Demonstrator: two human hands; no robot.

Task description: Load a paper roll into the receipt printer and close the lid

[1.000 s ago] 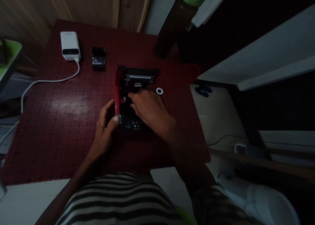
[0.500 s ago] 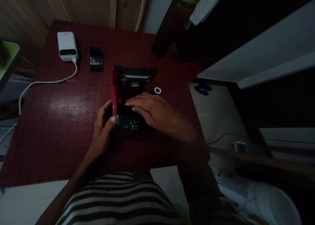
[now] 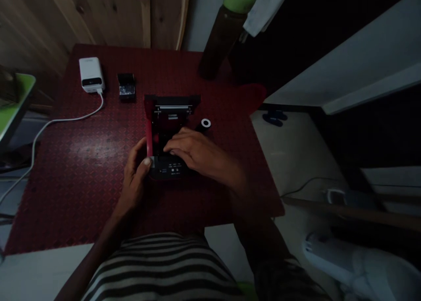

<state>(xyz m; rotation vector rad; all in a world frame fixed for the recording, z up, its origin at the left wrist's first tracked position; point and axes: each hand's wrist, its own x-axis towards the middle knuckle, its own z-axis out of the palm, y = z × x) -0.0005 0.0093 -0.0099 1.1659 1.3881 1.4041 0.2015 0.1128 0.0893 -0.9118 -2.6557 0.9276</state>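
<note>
Red patterned tabletop (image 3: 70, 169) — how much room around the black device with a red side panel (image 3: 173, 169)?

It sits mid-table, nearer the near edge than the far one. A wide stretch of red runs off to its left; the right edge is closer.

And the hands?

Left hand (image 3: 134, 173) grips the device's left side, thumb on the near corner. Right hand (image 3: 200, 152) reaches across flat, fingers together and open, over the device's middle — whether it touches inside, I cannot tell.

What's nearby?

A white ring (image 3: 205, 123) just past the right hand; farther off, a white power bank (image 3: 91, 75) with its white cable (image 3: 66, 116) and a small black object (image 3: 126, 87).
</note>
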